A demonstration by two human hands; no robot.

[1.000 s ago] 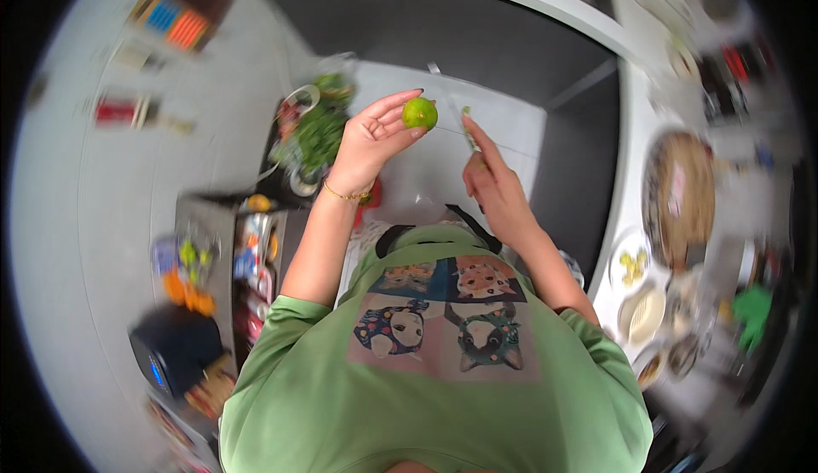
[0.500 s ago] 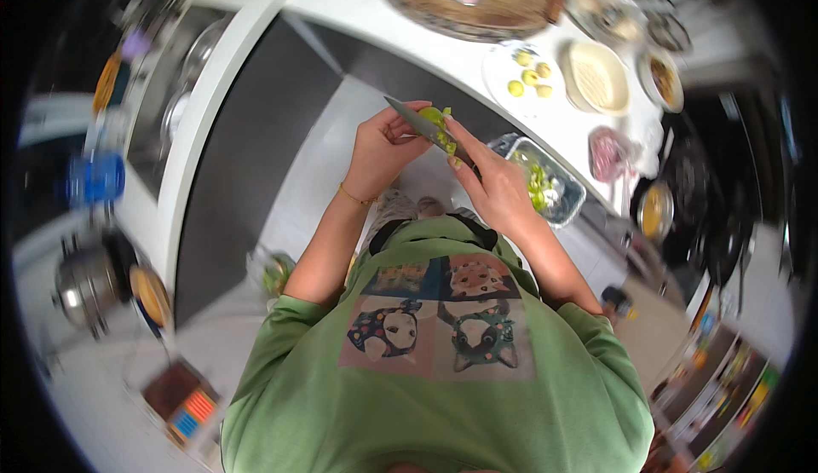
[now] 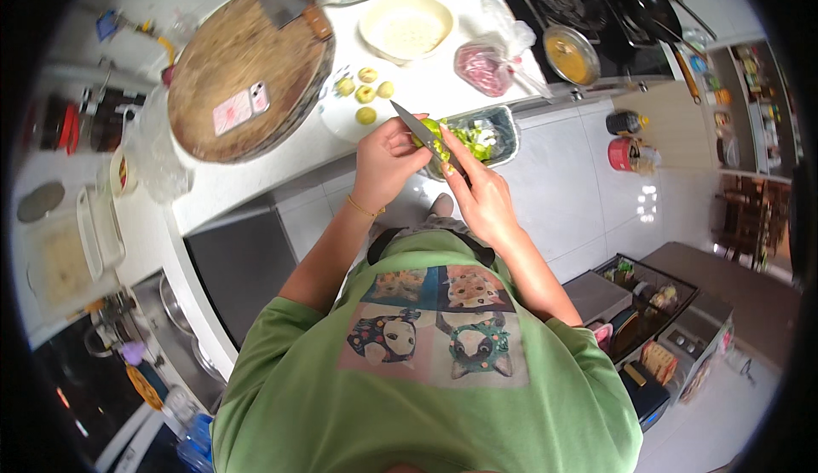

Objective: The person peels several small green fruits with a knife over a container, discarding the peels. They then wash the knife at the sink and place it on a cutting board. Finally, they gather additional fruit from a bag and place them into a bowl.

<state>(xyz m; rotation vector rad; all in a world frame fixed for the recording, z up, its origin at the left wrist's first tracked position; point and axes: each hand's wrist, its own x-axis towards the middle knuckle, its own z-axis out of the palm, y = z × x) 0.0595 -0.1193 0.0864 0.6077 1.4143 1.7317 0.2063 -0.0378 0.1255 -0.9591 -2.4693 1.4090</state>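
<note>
My left hand is closed around a small round green fruit, held up before my chest. In my right hand is a knife, its dark blade lying across the fruit and pointing up and left. Bits of green peel hang by the blade and my right fingers. Just beyond my hands, a bin with a clear liner holds green peelings. On the counter past my left hand, a white plate carries several peeled yellow-green fruits.
A round wooden chopping board bears a cleaver and a pink phone. Near the plate stand a cream basin and a bag of reddish meat. A pan sits by the black stove; a low rack is at right.
My view and body have turned to the right, so the counter now lies ahead and left. My hands, still holding the knife and fruit, have come over beside the bin.
</note>
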